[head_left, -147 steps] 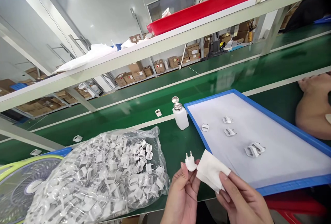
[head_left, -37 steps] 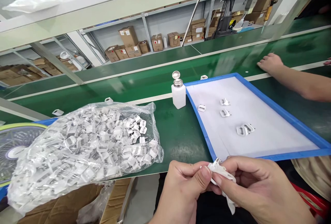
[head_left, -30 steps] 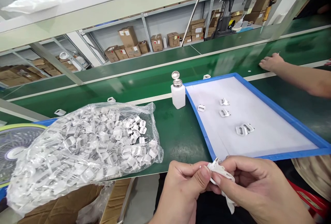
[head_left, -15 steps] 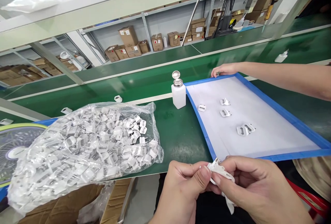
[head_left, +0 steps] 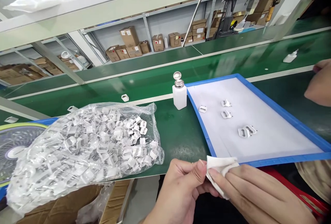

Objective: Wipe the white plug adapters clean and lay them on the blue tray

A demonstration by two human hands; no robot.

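Note:
My right hand (head_left: 258, 189) grips a folded white cloth (head_left: 222, 169) below the near edge of the blue-rimmed white tray (head_left: 289, 156). My left hand (head_left: 186, 186) is closed against the cloth's left side, thumb and fingertips pinched; what it holds is hidden. Several white plug pieces (head_left: 227, 114) lie on the tray. A white pump bottle (head_left: 179, 96) with a metal top stands at the tray's left corner. Left of it, a clear plastic bag (head_left: 98, 141) is full of small white plug pieces.
A fan (head_left: 18, 151) stands at the far left. On the green conveyor behind sit white pieces (head_left: 125, 97) and a small bottle (head_left: 290, 56). Another person's hand (head_left: 319, 84) is at the right edge. Cardboard (head_left: 67, 205) lies below the bag.
The cloth now covers the plug piece that showed between my hands. The other person's hand has left the tray's far edge toward the right. White pieces on the conveyor have shifted right.

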